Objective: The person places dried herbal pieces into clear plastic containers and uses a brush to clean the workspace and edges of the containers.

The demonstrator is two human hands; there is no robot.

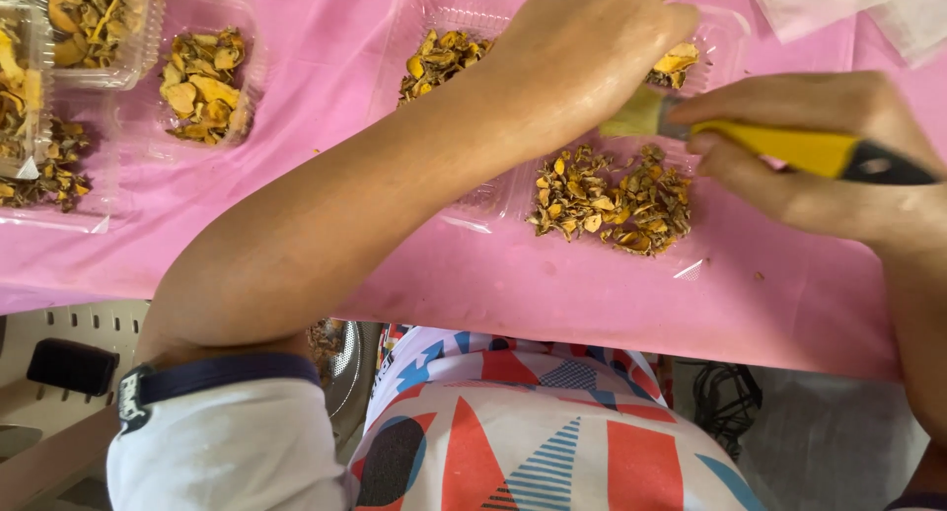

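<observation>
Two hands are at work over the pink surface [592, 304], and we see them from above. Our left hand [582, 47] reaches across from the lower left, its forearm passing over an open clear clamshell tray [473, 200]; its fingers curl downward over the tray's far half, but we cannot tell whether they grip anything, since the palm side is hidden. Our right hand [819, 151] comes in from the right and is closed around the yellow handle of a brush [779, 146], whose pale bristles point left and meet the left hand near the wrist. Just below the brush, in the near half of the tray, lies a heap of dried yellow-brown pieces [612, 200]. More of the same pieces [439, 62] sit in the far half, partly covered by the left hand. At the upper left of the surface stand other clear trays [148, 107] filled with larger dried yellow slices [202, 82], well apart from the hands. Below the surface edge we see a patterned garment [533, 432] and a white sleeve [227, 452].
</observation>
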